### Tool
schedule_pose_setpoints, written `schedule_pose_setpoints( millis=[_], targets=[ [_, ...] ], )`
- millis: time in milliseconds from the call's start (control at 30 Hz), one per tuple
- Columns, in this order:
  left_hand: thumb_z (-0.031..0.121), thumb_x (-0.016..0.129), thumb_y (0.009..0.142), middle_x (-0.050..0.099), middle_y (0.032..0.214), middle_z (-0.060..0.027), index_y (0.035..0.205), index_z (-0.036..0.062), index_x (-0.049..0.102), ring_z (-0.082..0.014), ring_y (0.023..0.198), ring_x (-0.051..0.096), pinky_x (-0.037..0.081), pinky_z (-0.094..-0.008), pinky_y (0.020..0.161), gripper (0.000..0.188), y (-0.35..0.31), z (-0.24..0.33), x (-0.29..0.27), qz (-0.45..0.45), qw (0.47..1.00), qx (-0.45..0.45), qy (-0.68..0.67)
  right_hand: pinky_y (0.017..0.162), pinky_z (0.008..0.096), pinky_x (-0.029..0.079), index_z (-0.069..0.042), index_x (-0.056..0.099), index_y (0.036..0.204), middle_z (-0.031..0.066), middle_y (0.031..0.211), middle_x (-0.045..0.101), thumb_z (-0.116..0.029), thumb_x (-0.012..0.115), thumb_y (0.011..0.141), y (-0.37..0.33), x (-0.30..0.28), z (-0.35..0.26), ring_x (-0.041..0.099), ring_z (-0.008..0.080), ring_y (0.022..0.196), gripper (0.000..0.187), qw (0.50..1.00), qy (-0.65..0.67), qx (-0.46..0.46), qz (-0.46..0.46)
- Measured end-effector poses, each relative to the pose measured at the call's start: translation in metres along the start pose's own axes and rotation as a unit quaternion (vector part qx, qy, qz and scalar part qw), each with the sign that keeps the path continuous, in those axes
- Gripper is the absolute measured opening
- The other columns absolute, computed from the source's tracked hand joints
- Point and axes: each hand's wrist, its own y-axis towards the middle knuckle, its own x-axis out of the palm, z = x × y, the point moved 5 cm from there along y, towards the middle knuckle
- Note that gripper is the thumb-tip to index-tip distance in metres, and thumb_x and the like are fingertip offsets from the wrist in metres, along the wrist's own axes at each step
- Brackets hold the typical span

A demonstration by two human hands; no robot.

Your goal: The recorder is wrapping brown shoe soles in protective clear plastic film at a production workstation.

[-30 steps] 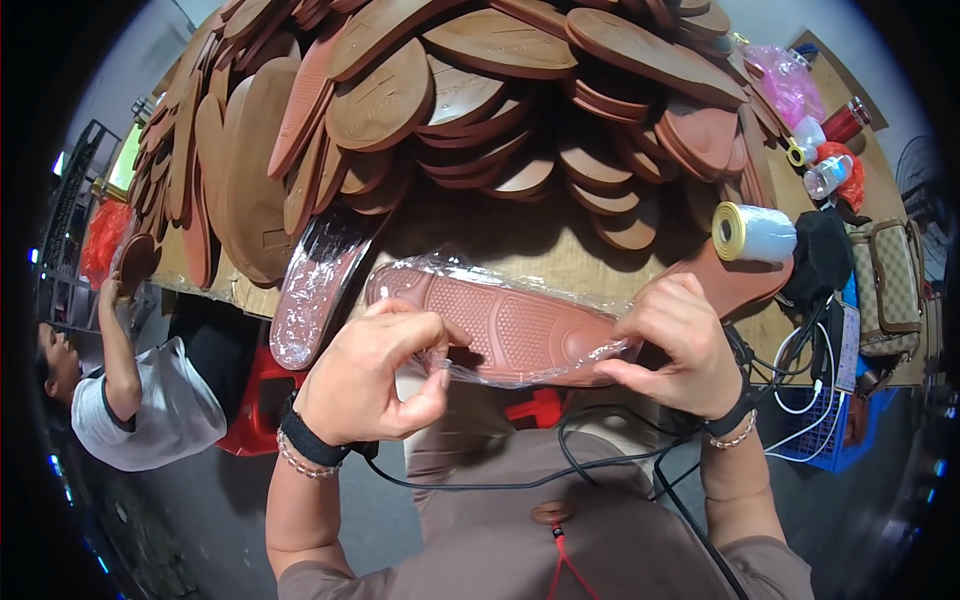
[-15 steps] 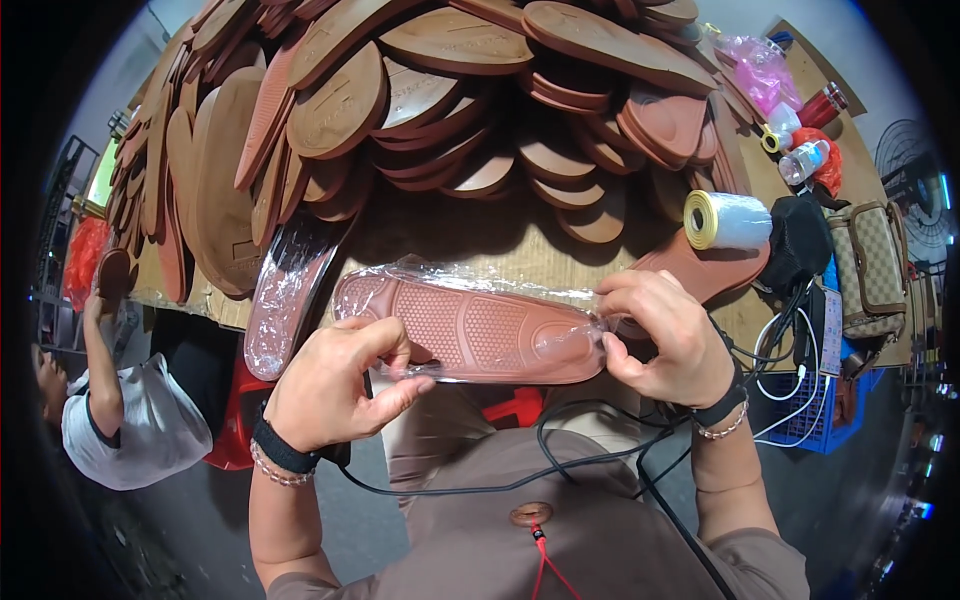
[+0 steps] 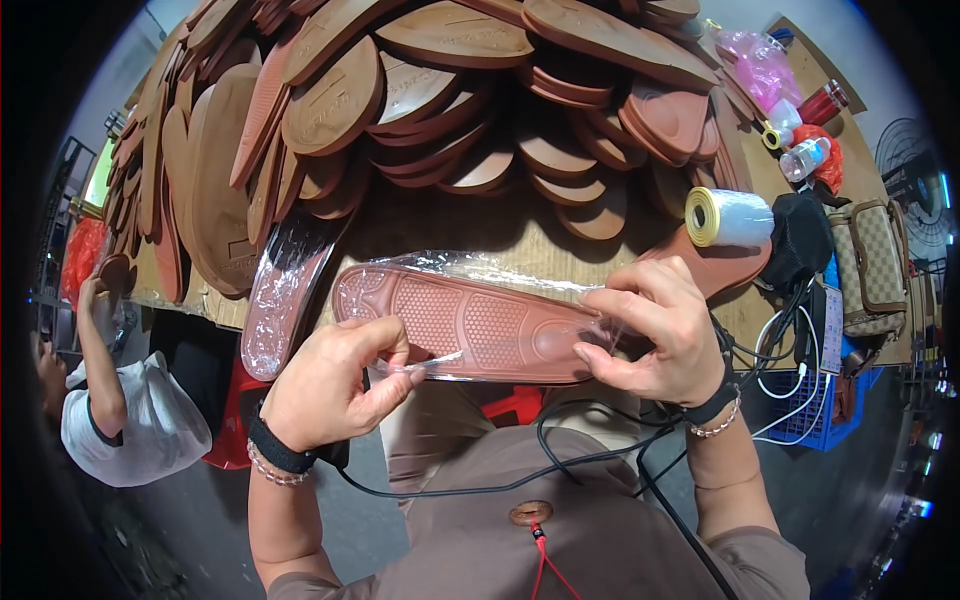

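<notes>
A reddish-brown shoe sole (image 3: 520,335) with a dimpled, honeycomb-like surface lies across the near table edge in front of me. Clear plastic film (image 3: 450,262) covers it loosely and sticks out past its far side. My left hand (image 3: 345,380) is closed, pinching a gathered strip of the film at the sole's near edge between thumb and forefinger. Around the sole's right end, my right hand (image 3: 660,325) holds it, thumb on the near side and fingers on the far side. Its fingertips are partly hidden by film and glare. A film-wrapped sole (image 3: 285,305) rests left of it.
Brown soles (image 3: 450,90) are heaped along the table's far side. A roll of clear film (image 3: 730,218) stands on a sole at right. Beyond are a black pouch (image 3: 800,240), cables and a checked bag (image 3: 870,270). A co-worker (image 3: 130,410) sits at left.
The left hand's pinched film is pulled slightly up and over the near edge. My right thumb and fingers have shifted a little left over the sole's end.
</notes>
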Motion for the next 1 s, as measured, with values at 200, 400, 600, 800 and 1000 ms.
schedule_pose_setpoints(
  millis=[200,400,600,800,1000],
  targets=[
    [0.021,0.077,0.090,0.054,0.068,-0.0108,0.080,0.0047,0.055,-0.0283,0.056,0.053,0.042,-0.0379,0.055,0.029,0.000,0.000,0.000,0.005,1.000,0.006,0.008,0.076,0.0367,0.043,-0.009,0.080,0.095,0.0050,0.081,0.062,-0.022,0.088,0.073,0.006,0.003,-0.002,0.059,0.0232,0.075,0.026,0.999,0.040,0.029,0.011],
    [0.020,0.077,0.089,0.055,0.067,-0.0116,0.079,0.0045,0.055,-0.0311,0.057,0.054,0.043,-0.0391,0.055,0.028,-0.001,-0.001,0.001,0.014,1.000,0.015,0.008,0.077,0.0360,0.039,-0.012,0.081,0.088,0.0029,0.078,0.058,-0.015,0.085,0.079,0.005,0.010,0.001,0.056,0.0224,0.073,0.010,0.994,0.088,0.063,-0.005],
    [0.022,0.077,0.090,0.055,0.066,-0.0118,0.079,0.0047,0.055,-0.0317,0.057,0.054,0.043,-0.0396,0.056,0.030,0.000,-0.002,0.001,0.011,1.000,0.008,0.008,0.090,0.0386,0.043,-0.010,0.078,0.085,0.0026,0.085,0.063,-0.011,0.083,0.081,0.009,0.007,-0.004,0.059,0.0218,0.080,0.006,0.997,0.064,0.038,0.029],
    [0.030,0.077,0.094,0.056,0.067,-0.0120,0.085,0.0026,0.060,-0.0318,0.058,0.054,0.043,-0.0404,0.057,0.033,0.002,-0.004,-0.003,-0.001,1.000,-0.001,0.020,0.101,0.0487,0.046,-0.004,0.067,0.092,0.0058,0.084,0.067,-0.007,0.076,0.090,0.007,0.011,-0.001,0.063,0.0250,0.078,0.010,0.993,0.084,0.052,0.066],
    [0.030,0.074,0.099,0.060,0.075,-0.0101,0.095,-0.0008,0.063,-0.0237,0.066,0.058,0.048,-0.0348,0.066,0.033,0.001,-0.014,-0.004,-0.037,0.997,-0.028,-0.056,0.078,0.0428,0.051,-0.002,0.065,0.094,0.0097,0.080,0.066,-0.004,0.072,0.093,0.004,0.017,0.001,0.062,0.0321,0.074,0.007,0.981,0.129,0.105,0.103]
  ],
)
